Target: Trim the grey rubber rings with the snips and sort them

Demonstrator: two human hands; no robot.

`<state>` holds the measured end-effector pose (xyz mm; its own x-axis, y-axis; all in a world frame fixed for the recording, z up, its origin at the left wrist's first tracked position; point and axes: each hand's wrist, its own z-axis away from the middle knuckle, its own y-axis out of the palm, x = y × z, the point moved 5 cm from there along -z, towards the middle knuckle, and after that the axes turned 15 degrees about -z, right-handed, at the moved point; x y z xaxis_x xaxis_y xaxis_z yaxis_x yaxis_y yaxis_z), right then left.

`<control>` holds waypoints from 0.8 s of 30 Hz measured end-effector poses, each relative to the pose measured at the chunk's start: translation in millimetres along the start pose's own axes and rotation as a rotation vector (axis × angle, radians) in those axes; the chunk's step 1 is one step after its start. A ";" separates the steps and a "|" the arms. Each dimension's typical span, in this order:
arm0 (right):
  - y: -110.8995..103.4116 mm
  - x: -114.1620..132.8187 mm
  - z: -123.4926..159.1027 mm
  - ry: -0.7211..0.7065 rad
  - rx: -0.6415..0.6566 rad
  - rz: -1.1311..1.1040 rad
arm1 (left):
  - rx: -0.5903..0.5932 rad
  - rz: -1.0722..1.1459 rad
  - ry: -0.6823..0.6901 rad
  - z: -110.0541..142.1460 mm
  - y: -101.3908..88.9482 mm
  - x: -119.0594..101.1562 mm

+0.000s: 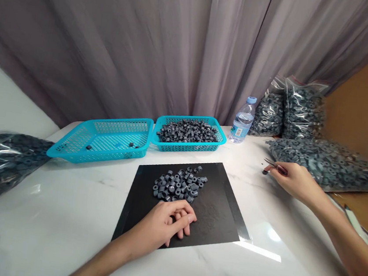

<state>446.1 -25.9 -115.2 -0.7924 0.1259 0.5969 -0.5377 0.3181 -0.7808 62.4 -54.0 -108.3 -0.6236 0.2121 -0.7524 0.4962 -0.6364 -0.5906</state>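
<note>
My left hand [167,224] rests on a black mat [218,213], just in front of a pile of small grey hollow plastic cylinders [178,184]. Its fingers are curled in with the thumb against them; whatever they may hold is hidden. Out to the right, my right hand [290,179] is closed around a small pointed metal tool with a dark red handle [280,168], its tip facing left. A dark small part [264,172] shows by the fingertips of that hand, above the white table; I cannot tell whether they touch it.
A blue basket [188,147] full of grey cylinders stands behind the mat. Left of it, another blue basket [101,160] holds a few pieces. Clear bags of parts lie at left [1,166] and right [330,165]. A water bottle [243,120] stands near the curtain [130,52].
</note>
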 end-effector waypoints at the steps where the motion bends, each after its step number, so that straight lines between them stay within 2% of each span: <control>1: -1.1 0.2 0.0 0.006 -0.001 -0.004 | 0.002 0.000 -0.004 0.1 0.1 0.0; 16: 3.9 -1.4 0.6 0.083 0.084 0.055 | 0.010 -0.013 0.022 -0.3 0.2 1.3; 24: -11.3 4.7 1.6 0.044 -0.045 -0.032 | 0.012 -0.013 0.024 -0.4 1.7 2.1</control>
<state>448.0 -30.4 -103.9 -0.7610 0.1565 0.6296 -0.5479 0.3645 -0.7529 62.2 -54.3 -111.1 -0.6156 0.2382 -0.7512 0.4802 -0.6424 -0.5972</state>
